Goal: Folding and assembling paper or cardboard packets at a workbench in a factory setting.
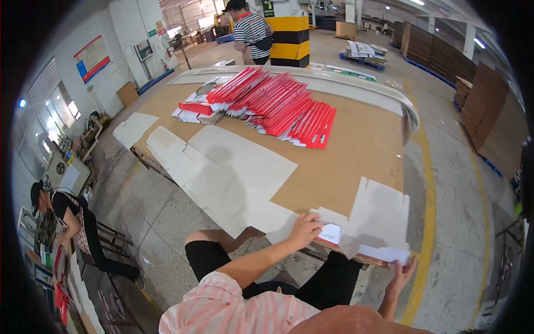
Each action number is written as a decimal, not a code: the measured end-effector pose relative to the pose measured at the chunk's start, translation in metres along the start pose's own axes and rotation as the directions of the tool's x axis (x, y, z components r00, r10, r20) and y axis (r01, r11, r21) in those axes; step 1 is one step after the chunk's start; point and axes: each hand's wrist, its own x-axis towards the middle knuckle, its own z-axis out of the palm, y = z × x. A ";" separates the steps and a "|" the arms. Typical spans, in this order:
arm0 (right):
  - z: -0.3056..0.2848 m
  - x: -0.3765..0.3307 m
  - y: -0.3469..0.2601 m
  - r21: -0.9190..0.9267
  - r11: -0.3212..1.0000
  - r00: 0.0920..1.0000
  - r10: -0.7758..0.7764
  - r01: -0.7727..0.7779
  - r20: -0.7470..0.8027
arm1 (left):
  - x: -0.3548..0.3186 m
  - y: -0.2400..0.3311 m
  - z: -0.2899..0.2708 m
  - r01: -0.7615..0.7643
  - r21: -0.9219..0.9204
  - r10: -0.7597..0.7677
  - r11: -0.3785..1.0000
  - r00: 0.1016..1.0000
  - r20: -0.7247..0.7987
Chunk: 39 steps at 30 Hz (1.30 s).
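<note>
In front of me at the table's near edge lies a small white card [330, 234] with a red border. My left hand [305, 231] is at its left side, fingers bent and pressed together; what lies under the fingertips is hidden. To the right, a white paper strip [384, 254] lies along the edge, over a grey-white cardboard sheet [379, 214]. My right hand [401, 274] has its fingers closed at the right end of this strip. Farther off, a fanned pile of red-and-white folded packages [278, 106] covers the middle of the brown tabletop [356, 142].
Pale cardboard sheets [222, 167] overlap along the table's left and near side. A person in a striped top [253, 36] stands behind the table; another person [75, 222] works at the left. A yellow-and-black pillar [289, 42] and stacked brown cardboard [489, 111] stand beyond.
</note>
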 end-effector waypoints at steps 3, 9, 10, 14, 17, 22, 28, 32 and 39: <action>0.004 0.025 -0.018 0.610 0.770 0.955 0.005 0.186 -0.298 | 0.005 0.024 0.045 -0.101 -0.127 0.110 0.987 0.992 0.059; 0.119 0.023 -0.063 -0.595 0.585 0.820 -0.512 0.551 0.255 | -0.002 0.063 0.099 -0.187 -0.185 0.209 0.965 0.972 0.108; 0.131 0.018 -0.067 -0.728 0.124 0.672 -0.511 0.674 0.536 | -0.007 0.060 0.097 -0.197 -0.121 0.219 0.973 0.955 0.202; 0.123 0.015 -0.041 -0.706 0.218 0.736 -0.285 0.674 0.614 | -0.023 0.074 0.020 -0.550 0.039 0.511 0.834 0.798 0.321; 0.122 0.013 -0.035 -0.692 0.194 0.698 -0.411 0.695 0.586 | -0.039 0.053 -0.006 -0.492 0.128 0.405 0.861 0.816 0.413; 0.109 0.015 -0.036 -0.520 0.551 0.755 -0.525 0.653 0.392 | 0.027 0.100 -0.042 -0.424 0.432 0.222 0.796 0.869 0.442; 0.119 0.007 -0.041 -0.593 0.444 0.739 -0.455 0.672 0.497 | 0.055 0.038 -0.013 -0.501 0.536 0.542 0.679 0.835 0.094; 0.127 0.009 -0.034 -0.696 0.172 0.702 -0.360 0.697 0.614 | 0.027 -0.012 -0.028 -0.229 0.488 0.291 0.842 0.955 -0.054; 0.131 0.007 -0.050 -0.707 0.201 0.721 -0.366 0.678 0.588 | -0.009 -0.015 -0.084 0.210 0.435 -0.280 0.876 0.955 0.103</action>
